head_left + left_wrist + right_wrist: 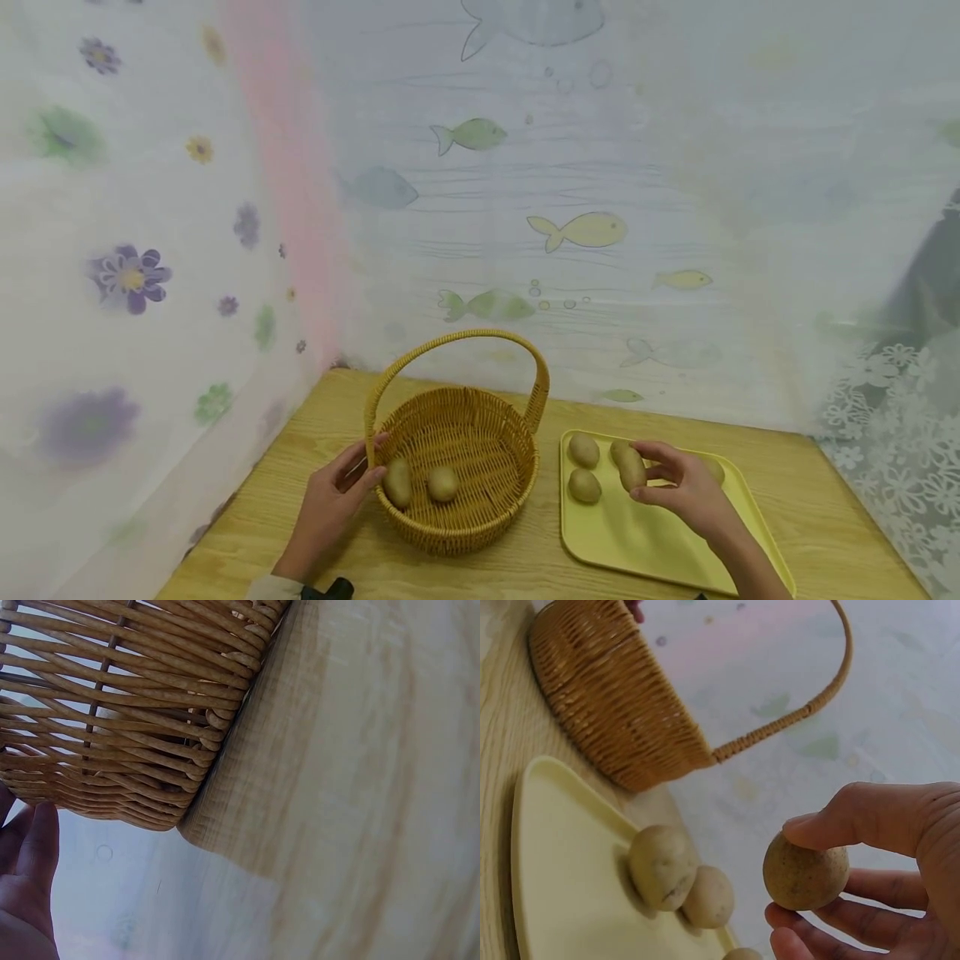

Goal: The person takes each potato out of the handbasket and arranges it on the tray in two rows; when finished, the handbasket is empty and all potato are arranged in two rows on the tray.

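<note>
My left hand [335, 493] grips the rim of a round wicker basket [450, 533] at the left foot of its tall handle. Two potatoes lie inside the basket: a longer one [397, 483] against the left wall and a rounder one [443, 483] beside it. Over the yellow tray [622, 542], my right hand [686, 487] pinches a potato [805, 874] between thumb and fingers, lifted above the tray surface in the right wrist view. Two potatoes [584, 486] sit by the tray's left edge; another [619, 451] is partly hidden behind the held one.
One more potato [712, 471] rests at the tray's right side, partly behind my right hand. Basket and tray stand side by side on a wood-grain table [300, 467]. Curtains printed with fish [592, 230] and flowers [131, 279] hang behind and to the left.
</note>
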A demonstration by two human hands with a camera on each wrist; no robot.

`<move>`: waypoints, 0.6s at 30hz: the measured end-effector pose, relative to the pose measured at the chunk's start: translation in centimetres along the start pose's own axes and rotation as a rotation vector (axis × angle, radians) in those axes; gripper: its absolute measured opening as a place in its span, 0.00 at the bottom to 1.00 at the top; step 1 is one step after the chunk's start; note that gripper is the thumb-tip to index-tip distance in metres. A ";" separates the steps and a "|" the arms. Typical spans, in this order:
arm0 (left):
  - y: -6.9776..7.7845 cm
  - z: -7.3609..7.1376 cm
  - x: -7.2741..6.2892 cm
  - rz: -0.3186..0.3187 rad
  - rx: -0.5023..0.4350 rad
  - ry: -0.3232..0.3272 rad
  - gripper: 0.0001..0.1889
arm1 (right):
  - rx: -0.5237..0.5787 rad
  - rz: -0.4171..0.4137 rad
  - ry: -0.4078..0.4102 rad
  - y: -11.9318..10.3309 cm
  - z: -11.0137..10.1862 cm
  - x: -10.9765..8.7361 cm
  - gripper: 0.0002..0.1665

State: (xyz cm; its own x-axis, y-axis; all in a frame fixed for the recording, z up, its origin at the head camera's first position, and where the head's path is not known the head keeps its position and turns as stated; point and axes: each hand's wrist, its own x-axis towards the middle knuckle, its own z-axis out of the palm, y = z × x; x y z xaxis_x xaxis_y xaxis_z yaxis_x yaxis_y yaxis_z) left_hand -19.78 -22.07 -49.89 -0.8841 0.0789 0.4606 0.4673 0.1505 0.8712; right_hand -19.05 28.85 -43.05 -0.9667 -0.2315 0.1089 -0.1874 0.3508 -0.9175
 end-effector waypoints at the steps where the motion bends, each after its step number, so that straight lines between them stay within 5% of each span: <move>1: 0.0 0.0 0.0 0.004 -0.002 0.004 0.24 | 0.000 0.006 -0.001 0.1 0.0 0.0 0.42; 18: 0.2 0.0 -0.1 -0.029 0.024 0.015 0.23 | 0.004 0.042 -0.020 1.7 0.0 -0.3 0.41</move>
State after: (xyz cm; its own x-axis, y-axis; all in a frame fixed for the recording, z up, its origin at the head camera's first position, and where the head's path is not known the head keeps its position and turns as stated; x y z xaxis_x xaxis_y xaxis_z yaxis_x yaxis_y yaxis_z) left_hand -19.66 -22.05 -49.78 -0.8971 0.0591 0.4379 0.4412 0.1762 0.8799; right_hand -19.12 29.52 -44.69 -0.9700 -0.2351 0.0624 -0.1458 0.3566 -0.9228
